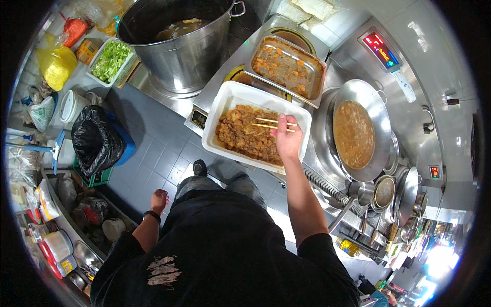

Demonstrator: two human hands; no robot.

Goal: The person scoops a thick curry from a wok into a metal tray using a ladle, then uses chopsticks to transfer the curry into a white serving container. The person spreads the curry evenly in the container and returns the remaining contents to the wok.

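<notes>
My right hand grips a pair of wooden chopsticks over a deep white plastic tub. Brown, saucy chunks of cooked food cover the tub's floor, and the chopstick tips are at this food. Down at my left side hangs my left hand, away from any object, its fingers loosely curled. Behind the tub, a steel tray holds scattered orange-brown pieces and oily residue. To the right, a large wok contains brown liquid.
A tall steel stockpot stands at the back left, near a basket of chopped greens. A bin lined with a black bag is on the tiled floor to my left. Pans and a ladle crowd the right side.
</notes>
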